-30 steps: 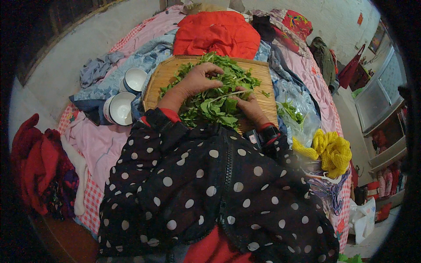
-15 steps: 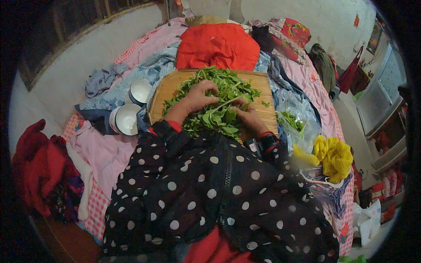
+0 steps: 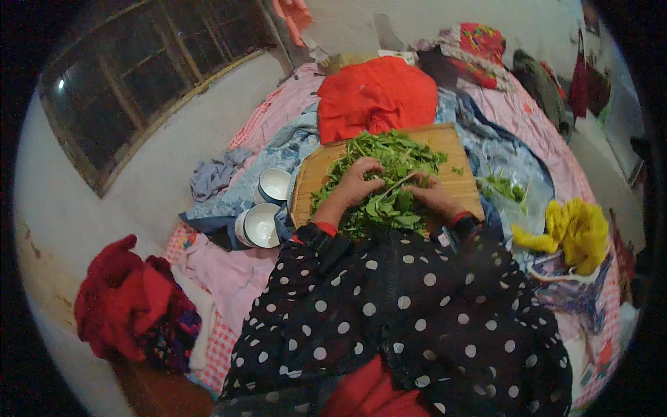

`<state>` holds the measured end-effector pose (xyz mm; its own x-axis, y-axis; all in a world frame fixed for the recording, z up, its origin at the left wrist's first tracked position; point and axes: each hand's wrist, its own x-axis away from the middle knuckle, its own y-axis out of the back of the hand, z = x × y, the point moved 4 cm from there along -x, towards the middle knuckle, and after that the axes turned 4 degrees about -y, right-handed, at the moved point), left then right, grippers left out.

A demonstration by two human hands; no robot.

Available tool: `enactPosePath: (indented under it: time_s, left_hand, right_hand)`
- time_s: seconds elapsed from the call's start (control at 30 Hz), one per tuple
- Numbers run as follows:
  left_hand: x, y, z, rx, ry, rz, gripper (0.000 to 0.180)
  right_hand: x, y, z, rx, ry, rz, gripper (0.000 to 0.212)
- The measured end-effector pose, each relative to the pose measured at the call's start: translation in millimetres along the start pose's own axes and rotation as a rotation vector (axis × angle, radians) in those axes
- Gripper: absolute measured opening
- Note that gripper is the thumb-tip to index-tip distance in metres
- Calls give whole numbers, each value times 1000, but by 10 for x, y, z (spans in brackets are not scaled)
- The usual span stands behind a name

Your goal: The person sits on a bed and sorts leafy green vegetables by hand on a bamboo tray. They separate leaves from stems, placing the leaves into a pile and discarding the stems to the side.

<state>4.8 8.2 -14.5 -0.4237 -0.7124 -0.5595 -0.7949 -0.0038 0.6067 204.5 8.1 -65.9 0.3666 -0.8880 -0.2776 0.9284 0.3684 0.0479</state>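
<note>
Here, curled over the greens (image 3: 390, 221) with the left hand (image 3: 357, 185), leaving a small gap between thumb and fingertips; impossible to tell of any leaf caught there. Pinching a pale stem (image 3: 397, 185) between thumb and forefinger of the right hand (image 3: 439, 197), at the end farther from the left thumb. Heaped on the board (image 3: 306, 189), directly under and between both sets of fingers. Left of the fingers, white bowls (image 3: 262, 226); right of them, a bag (image 3: 531, 219) and yellow net (image 3: 578, 235); beyond them, a red cloth (image 3: 379, 97).
</note>
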Motion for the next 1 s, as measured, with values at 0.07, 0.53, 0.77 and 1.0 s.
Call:
enactPosePath:
  time_s: [0.07,0.53,0.77,1.0]
  left_hand:
    - [13,-9,5,-39,13,22,31]
    - [34,-8,-35,-66,125,51,30]
    - [70,4,-140,-54,188,70,31]
    - [110,-40,-119,88,262,38,31]
  right_hand:
    - [-25,16,-93,-13,-156,-40,34]
    - [101,79,80,35,-67,41,33]
    - [135,68,235,-16,26,126,32]
    - [184,104,214,20,30,117,27]
